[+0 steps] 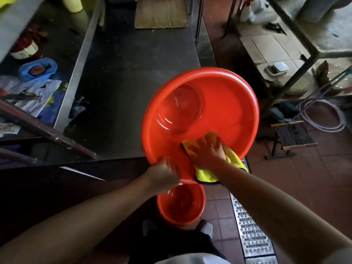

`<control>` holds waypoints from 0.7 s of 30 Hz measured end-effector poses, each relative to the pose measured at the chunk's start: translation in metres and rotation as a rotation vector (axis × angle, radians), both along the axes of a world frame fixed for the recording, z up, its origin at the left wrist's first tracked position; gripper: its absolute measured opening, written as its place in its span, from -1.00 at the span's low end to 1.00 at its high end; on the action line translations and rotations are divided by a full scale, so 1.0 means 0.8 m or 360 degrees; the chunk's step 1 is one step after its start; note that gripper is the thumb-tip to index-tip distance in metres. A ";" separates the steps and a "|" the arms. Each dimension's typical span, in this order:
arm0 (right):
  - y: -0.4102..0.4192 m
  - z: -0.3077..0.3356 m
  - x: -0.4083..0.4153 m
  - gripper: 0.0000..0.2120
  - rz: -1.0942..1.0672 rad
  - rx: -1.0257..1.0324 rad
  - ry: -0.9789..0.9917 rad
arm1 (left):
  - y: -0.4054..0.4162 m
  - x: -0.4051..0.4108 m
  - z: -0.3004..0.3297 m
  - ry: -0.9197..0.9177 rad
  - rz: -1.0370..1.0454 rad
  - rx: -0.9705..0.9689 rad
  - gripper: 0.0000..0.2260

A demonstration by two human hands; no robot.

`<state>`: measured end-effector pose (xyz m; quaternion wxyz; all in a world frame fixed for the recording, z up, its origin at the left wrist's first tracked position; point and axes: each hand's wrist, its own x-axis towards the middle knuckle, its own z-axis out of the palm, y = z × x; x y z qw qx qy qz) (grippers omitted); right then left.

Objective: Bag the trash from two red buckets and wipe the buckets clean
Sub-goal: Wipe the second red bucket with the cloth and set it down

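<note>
Wiping: two red buckets [224, 103] [181, 204]; one yellow cloth [234, 161]; hands: left [163, 174] grips rim; right [206, 149] spread

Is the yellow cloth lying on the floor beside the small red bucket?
No, the right hand presses the yellow microfibre cloth against the inner wall of the large red plastic bucket held above the floor.

Single view only, head-mounted wide-angle, so no second view overlapping it. It's looking forward and steeply down from the wearer's head, both forearms entering from the bottom edge. It's sitting close over the large red bucket [202, 119], which is filling frame centre. Beyond the bucket the steel tabletop [133, 77] is running toward the top edge; straight below it the tiled floor [219, 210] and the wearer's feet are showing. Edges are bowing from lens distortion.
</note>
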<state>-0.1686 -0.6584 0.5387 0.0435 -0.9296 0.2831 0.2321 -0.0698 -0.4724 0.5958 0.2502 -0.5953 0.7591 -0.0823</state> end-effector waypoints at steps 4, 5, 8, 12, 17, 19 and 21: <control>-0.018 -0.033 0.037 -0.48 -0.0064 -0.0026 0.0033 | 0.002 0.001 -0.002 -0.0010 -0.0037 -0.0126 -0.63; -0.017 -0.042 0.049 -0.49 -0.0102 0.0023 -0.0012 | 0.003 0.001 -0.007 -0.0030 -0.0059 -0.0158 -0.66; -0.001 -0.066 0.085 -0.50 -0.0195 0.0273 -0.0148 | 0.008 -0.002 -0.025 -0.0065 -0.0066 -0.0142 -0.70; -0.026 -0.088 0.090 -0.50 0.0112 0.0303 -0.0257 | 0.012 -0.008 -0.045 -0.0080 0.0071 -0.0181 -0.74; -0.079 -0.091 0.085 -0.50 -0.0044 -0.0092 -0.0057 | 0.000 -0.022 -0.058 -0.0154 0.0140 -0.0112 -0.71; -0.048 -0.089 0.099 -0.50 -0.0161 0.0173 -0.0112 | -0.011 -0.028 -0.055 -0.0135 0.0124 -0.0100 -0.66; -0.020 -0.090 0.101 -0.50 -0.0160 0.0477 -0.0245 | -0.018 -0.036 -0.051 -0.0134 0.0102 -0.0095 -0.64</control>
